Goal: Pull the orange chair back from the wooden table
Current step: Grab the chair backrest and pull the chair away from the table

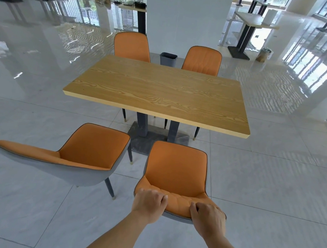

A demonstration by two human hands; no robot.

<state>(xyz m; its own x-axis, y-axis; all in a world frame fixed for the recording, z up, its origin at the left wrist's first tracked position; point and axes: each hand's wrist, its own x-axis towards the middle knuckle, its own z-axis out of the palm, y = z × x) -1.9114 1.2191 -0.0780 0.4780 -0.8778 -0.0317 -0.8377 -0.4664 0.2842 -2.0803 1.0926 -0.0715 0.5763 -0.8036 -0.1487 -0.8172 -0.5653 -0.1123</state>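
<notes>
Glossy grey tiled floor [269, 175], white pillar [182, 21].

My chair [175, 171] is orange with a grey outer shell. The table [160, 91] shows light wavy wood grain. The bin [168, 58] appears dark grey.

Left of the fingers [162, 198] I see a second orange chair [90, 148], turned sideways. Far ahead of them stand a third chair [132, 46] and a fourth chair [203, 60], a grey bin [168, 58] between these two, a white pillar [187, 21] behind.
</notes>
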